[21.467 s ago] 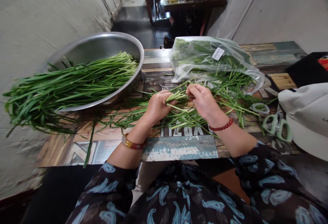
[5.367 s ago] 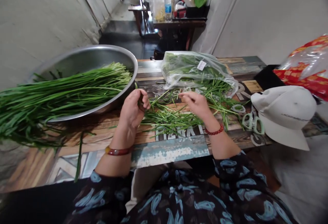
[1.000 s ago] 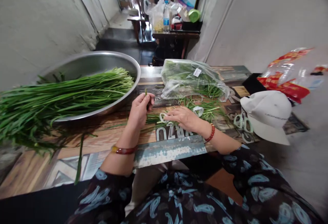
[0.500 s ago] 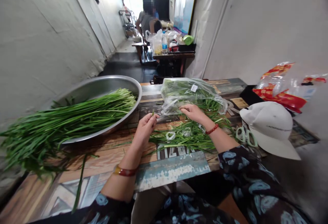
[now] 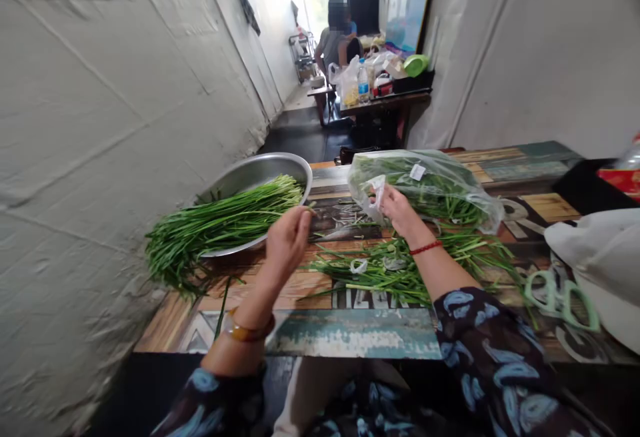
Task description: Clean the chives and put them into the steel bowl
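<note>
My left hand (image 5: pixel 287 240) is closed in front of the steel basin, and the tip of a green chive stalk (image 5: pixel 312 209) pokes out at its fingertips. My right hand (image 5: pixel 399 212) pinches the white, crumpled mouth of a clear plastic bag (image 5: pixel 435 170). Inside that bag lie more green chives, and a small white label sits on top. Below the right wrist, loose chives (image 5: pixel 380 277) are spread on the table, with white ties among them. A large bundle of chives (image 5: pixel 235 217) rests in the basin (image 5: pixel 307 170), leaves hanging over its left rim.
Green-handled scissors (image 5: pixel 563 297) and a white cap (image 5: pixel 595 270) lie at the right of the patterned table (image 5: pixel 360 334). A black tray (image 5: pixel 583 190) stands behind them. Farther back, a second table (image 5: pixel 385 104) bears a bottle and bags, with a person (image 5: pixel 331 44) beyond.
The view has swung left. My right hand has gone from beside the bag to gripping its white mouth, lifting it slightly. My left hand has turned and stays closed near the basin.
</note>
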`<state>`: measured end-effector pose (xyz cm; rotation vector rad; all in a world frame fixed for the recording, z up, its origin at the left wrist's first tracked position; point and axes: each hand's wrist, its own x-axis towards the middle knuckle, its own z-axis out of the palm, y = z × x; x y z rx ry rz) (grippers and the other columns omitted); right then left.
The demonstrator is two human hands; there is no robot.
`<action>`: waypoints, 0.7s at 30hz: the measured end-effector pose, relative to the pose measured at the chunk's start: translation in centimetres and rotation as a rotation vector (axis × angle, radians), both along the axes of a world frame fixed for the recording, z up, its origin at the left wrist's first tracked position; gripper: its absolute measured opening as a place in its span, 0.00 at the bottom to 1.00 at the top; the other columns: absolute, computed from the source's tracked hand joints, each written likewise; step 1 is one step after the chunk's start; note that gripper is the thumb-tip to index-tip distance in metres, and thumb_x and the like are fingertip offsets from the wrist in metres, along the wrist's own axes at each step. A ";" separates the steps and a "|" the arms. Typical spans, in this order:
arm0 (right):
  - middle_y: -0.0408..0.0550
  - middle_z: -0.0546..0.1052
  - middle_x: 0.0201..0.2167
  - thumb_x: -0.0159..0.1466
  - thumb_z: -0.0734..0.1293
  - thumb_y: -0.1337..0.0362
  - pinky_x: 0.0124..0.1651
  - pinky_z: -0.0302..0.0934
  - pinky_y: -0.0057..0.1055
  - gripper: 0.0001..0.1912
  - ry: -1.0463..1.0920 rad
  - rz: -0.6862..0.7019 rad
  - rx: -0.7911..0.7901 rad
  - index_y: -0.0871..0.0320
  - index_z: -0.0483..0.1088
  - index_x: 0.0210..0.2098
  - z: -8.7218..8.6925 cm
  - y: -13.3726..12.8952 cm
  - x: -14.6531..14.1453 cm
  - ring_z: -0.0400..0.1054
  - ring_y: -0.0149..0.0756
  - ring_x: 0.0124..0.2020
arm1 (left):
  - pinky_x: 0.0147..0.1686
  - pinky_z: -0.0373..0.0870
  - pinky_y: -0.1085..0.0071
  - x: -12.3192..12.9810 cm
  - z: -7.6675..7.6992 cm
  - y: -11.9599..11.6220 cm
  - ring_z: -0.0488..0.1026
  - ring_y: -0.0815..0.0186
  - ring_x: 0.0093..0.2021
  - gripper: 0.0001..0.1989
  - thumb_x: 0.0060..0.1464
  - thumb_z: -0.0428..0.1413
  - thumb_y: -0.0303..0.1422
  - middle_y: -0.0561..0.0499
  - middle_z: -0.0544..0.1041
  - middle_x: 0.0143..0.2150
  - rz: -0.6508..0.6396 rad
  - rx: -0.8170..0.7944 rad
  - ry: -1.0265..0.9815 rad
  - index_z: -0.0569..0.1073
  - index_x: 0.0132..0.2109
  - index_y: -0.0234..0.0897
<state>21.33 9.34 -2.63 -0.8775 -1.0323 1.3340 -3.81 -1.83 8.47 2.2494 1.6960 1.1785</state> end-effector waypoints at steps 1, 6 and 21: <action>0.49 0.80 0.46 0.57 0.71 0.54 0.40 0.71 0.29 0.21 0.030 -0.030 -0.043 0.53 0.71 0.48 -0.1 0.2 0.1 0.76 0.35 0.41 | 0.39 0.66 0.70 -1.1 1.0 0.5 0.73 0.63 0.38 0.18 0.66 0.44 0.40 0.48 0.77 0.36 0.075 0.039 0.122 0.76 0.41 0.37; 0.48 0.80 0.36 0.56 0.70 0.56 0.39 0.72 0.32 0.12 0.042 -0.122 -0.097 0.56 0.73 0.37 -0.6 1.1 0.4 0.76 0.36 0.38 | 0.43 0.69 0.59 -6.2 3.8 3.9 0.74 0.50 0.45 0.18 0.61 0.47 0.38 0.37 0.75 0.46 0.369 -0.072 0.720 0.78 0.47 0.33; 0.58 0.70 0.62 0.67 0.56 0.66 0.68 0.54 0.41 0.22 -0.669 -0.435 0.353 0.60 0.71 0.56 0.5 1.2 1.4 0.62 0.41 0.65 | 0.60 0.64 0.57 15.8 -1.2 15.5 0.69 0.51 0.57 0.29 0.49 0.64 0.39 0.36 0.73 0.54 -0.146 -0.289 0.306 0.73 0.56 0.32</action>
